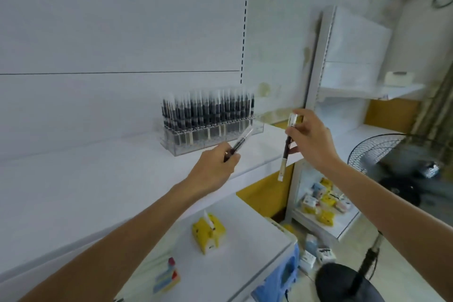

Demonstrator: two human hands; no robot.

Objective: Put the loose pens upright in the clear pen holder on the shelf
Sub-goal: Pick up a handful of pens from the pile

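Observation:
The clear pen holder (213,140) stands on the white shelf (98,179), packed with several upright dark pens with clear caps. My left hand (213,169) grips a dark pen (241,141) that slants up and right, its clear tip just in front of the holder's lower right part. My right hand (310,140) pinches a second pen (285,152) near its clear top end, right of the holder. This pen hangs almost upright, with its pale lower end pointing down past the shelf's edge.
On a lower white surface lie a yellow tissue pack (208,230) and a small colourful box (166,277). A blue plastic stool (282,274) stands under it. At the right stand a white rack (343,86), yellow packs (323,203) and a black floor fan (382,159).

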